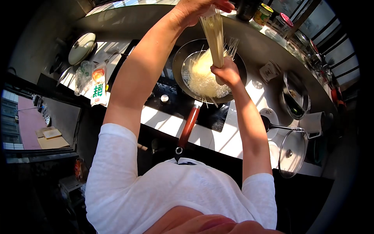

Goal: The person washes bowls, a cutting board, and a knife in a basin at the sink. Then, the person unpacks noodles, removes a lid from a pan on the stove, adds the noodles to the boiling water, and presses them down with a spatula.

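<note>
A bundle of dry noodles (215, 33) stands nearly upright over the wok (177, 58). My right hand (227, 72) is closed round the lower part of the bundle. At its upper end my left hand (194, 11) grips the noodles, partly cut off by the top edge of the view; something pale and clear shows beside the fingers. Below, loose noodles (204, 76) lie spread in the wok in what looks like bubbling water, with some strands poking up past the rim. The wok's red-brown handle (189, 125) points toward my body.
The wok stands on a black stovetop (165, 87) with a knob (164, 98). To the left are a printed packet (98, 85) and a lidded pan (82, 48). On the right are a ladle (286, 127), a glass lid (292, 154) and a metal bowl (307, 97). Jars (263, 15) line the ledge.
</note>
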The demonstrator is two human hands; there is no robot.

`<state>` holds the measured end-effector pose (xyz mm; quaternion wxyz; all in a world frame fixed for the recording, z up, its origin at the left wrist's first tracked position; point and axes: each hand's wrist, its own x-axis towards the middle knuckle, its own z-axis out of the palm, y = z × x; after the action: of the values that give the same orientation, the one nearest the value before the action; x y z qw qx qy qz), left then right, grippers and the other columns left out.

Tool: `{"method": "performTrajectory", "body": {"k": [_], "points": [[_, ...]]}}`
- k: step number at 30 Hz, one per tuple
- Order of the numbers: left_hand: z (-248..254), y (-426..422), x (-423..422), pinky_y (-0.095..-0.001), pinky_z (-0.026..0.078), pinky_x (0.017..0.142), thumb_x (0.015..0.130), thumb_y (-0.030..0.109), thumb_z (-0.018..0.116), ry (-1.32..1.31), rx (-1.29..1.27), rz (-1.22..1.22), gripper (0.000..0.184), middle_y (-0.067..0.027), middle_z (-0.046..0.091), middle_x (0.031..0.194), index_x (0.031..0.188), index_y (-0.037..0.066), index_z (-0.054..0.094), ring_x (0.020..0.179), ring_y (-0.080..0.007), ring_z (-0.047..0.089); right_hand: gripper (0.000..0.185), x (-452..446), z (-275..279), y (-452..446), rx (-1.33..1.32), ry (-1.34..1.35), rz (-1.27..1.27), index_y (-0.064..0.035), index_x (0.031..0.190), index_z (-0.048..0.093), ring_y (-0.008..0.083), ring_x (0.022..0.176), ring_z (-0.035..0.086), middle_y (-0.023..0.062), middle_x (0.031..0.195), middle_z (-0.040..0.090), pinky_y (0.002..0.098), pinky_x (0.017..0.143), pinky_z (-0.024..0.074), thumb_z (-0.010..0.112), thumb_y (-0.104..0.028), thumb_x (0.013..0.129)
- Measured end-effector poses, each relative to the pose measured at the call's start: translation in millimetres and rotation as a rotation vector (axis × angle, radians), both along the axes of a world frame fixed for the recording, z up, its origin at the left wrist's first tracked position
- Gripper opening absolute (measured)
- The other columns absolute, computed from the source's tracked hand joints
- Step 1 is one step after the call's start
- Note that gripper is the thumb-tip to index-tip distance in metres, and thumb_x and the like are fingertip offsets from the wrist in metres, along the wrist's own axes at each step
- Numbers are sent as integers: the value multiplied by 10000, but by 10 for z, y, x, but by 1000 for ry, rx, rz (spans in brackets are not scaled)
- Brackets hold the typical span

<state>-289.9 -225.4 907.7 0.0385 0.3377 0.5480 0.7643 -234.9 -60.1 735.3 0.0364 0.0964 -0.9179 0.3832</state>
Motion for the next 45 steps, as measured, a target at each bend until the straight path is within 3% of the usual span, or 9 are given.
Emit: {"method": "performTrajectory", "body": {"k": [11, 22, 26, 30, 32, 35, 39, 43, 45], "points": [[-118, -15, -230, -297, 460, 723, 821, 85, 494, 305, -164, 54, 118, -90, 582, 785, 822, -10, 563, 753, -190, 579, 273, -60, -167, 204, -1, 158, -71, -45, 810, 605, 331, 817, 535, 164, 815, 585, 393, 718, 430, 627, -263, 648], [-491, -393, -143, -307, 461, 759, 833, 150, 549, 94, -77, 33, 251, -110, 609, 894, 1013, -26, 555, 814, -180, 578, 330, -150, -221, 293, 90, 3, -105, -86, 885, 647, 297, 864, 547, 171, 845, 593, 370, 770, 429, 649, -343, 678], [-484, -513, -86, -289, 460, 734, 839, 143, 540, 148, -113, 91, 257, -118, 606, 910, 1042, -14, 549, 826, -178, 581, 310, -209, -247, 301, 181, 68, -87, -21, 850, 649, 268, 707, 606, 161, 757, 622, 338, 647, 451, 653, -287, 692], [-463, -575, 141, -279, 458, 696, 832, 172, 530, -92, -257, 57, 256, -134, 621, 887, 999, -16, 581, 802, -178, 591, 450, -140, -38, 244, 355, -13, -7, -7, 898, 635, 296, 742, 591, 187, 783, 608, 343, 685, 452, 679, -393, 671], [-655, -570, 70, -272, 469, 747, 814, 147, 568, 152, -220, 3, 192, -92, 615, 852, 921, -12, 570, 776, -153, 590, 509, -143, 5, 226, 457, -17, -2, 1, 917, 629, 306, 763, 584, 198, 804, 602, 343, 702, 451, 687, -434, 659], [-811, -562, 161, -281, 435, 790, 828, 119, 521, 76, -255, -77, 184, -105, 595, 907, 952, -12, 559, 839, -169, 569, 715, -203, 83, 304, 469, -122, -22, 39, 1030, 574, 299, 982, 525, 206, 1013, 567, 341, 857, 402, 654, -553, 637], [-985, -512, 314, -282, 460, 742, 833, 53, 516, 3, -270, -186, 113, -101, 593, 890, 927, 0, 550, 815, -162, 569, 439, -36, 395, 130, -640, -224, 40, 24, 1089, 543, 109, 742, 534, 70, 878, 599, 215, 663, 428, 594, -314, 814], [-1054, -463, 469, -258, 467, 705, 821, 93, 561, -45, -454, -221, 134, -76, 606, 858, 919, 2, 551, 745, -139, 578, 414, 194, 699, -154, -881, -252, 278, -18, 1154, 506, 2, 549, 331, -31, 738, 520, 160, 474, 258, 601, -237, 817], [-1085, -424, 548, -243, 465, 695, 794, 109, 592, -147, -467, -232, 179, -60, 615, 836, 941, 12, 561, 688, -116, 580, 318, 262, 725, -269, -724, -126, 312, -17, 1079, 557, 40, 621, 444, -10, 747, 530, 182, 550, 362, 604, -186, 814]]}}
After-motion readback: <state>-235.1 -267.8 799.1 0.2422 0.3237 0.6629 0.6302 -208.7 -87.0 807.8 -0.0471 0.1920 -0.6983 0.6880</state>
